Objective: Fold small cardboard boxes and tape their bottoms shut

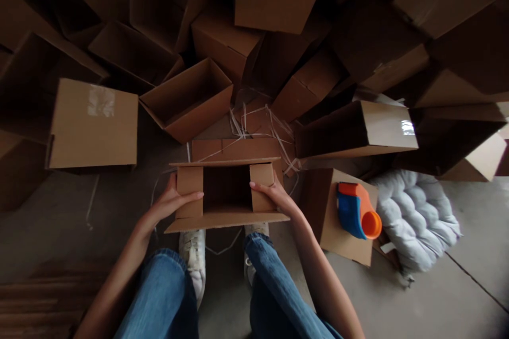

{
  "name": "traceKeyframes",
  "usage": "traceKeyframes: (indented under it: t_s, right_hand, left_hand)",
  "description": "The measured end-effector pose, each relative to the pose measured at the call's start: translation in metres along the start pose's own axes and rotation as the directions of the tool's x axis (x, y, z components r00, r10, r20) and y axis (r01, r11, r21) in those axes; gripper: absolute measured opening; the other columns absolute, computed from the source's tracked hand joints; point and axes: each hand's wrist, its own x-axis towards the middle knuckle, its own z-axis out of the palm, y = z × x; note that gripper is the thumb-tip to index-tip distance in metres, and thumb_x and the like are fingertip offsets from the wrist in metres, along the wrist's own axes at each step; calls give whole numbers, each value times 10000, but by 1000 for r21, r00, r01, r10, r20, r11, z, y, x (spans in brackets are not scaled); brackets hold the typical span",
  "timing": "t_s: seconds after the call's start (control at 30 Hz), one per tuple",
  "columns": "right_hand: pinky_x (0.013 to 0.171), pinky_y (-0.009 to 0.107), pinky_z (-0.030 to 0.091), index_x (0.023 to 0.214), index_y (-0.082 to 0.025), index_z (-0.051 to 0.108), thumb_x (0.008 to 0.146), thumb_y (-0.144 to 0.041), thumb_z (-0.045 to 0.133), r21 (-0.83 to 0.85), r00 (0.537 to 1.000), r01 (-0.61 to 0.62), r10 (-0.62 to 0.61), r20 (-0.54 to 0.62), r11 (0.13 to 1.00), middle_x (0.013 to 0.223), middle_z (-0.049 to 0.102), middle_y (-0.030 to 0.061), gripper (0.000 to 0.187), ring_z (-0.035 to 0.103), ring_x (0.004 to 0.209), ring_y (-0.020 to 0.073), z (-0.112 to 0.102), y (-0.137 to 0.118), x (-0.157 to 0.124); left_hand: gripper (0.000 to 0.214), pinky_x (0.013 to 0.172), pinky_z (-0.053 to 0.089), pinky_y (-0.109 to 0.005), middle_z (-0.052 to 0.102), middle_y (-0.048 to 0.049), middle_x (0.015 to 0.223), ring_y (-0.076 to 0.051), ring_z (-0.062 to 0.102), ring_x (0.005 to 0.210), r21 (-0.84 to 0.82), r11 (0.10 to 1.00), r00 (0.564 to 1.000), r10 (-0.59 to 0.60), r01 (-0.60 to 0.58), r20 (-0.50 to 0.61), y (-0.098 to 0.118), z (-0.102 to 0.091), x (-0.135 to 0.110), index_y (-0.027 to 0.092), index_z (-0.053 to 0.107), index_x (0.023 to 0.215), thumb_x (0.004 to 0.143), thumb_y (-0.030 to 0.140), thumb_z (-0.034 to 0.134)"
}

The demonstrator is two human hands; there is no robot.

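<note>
Between my two hands is a cardboard box (226, 217), its opening turned up toward me. My left hand (175, 198) grips the left end, its thumb lying over the short flap there. On the opposite end, my right hand (274, 193) holds the box with its thumb on the right short flap. The fingers of both hands are largely hidden behind the cardboard. The two short flaps are folded inward, and the long flaps stand out at the near and far sides. The inside of the box is dark.
Many cardboard boxes (191, 100) are piled ahead. White straps (274, 127) lie tangled beyond my box. At right, an orange and blue tape dispenser (358, 212) rests on a box (338, 243), beside a grey tufted cushion (417, 217). Wooden slats (40, 296) lie at lower left.
</note>
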Motion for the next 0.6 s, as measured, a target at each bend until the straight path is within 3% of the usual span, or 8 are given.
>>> traceKeyframes:
  t_s: [0.27, 0.6]
  right_hand:
    - [907, 382, 546, 1294, -263, 514, 598, -451, 864, 21, 1000, -2, 2, -6, 1000, 1187, 658, 69, 802, 636, 1056, 248, 2, 0, 0]
    - [901, 401, 547, 1303, -267, 498, 592, -468, 872, 20, 1000, -19, 20, -11, 1000, 1171, 665, 70, 828, 640, 1040, 256, 1, 3, 0]
  left_hand:
    - [790, 1043, 481, -423, 610, -90, 1283, -312, 571, 1255, -3, 999, 999, 48, -48, 10, -2, -1, 2, 259, 499, 1278, 600, 469, 846]
    - [841, 1080, 444, -450, 600, -105, 1303, -301, 580, 1243, -2, 1000, 1000, 8, -8, 25, 0, 0, 0, 251, 471, 1332, 609, 476, 838]
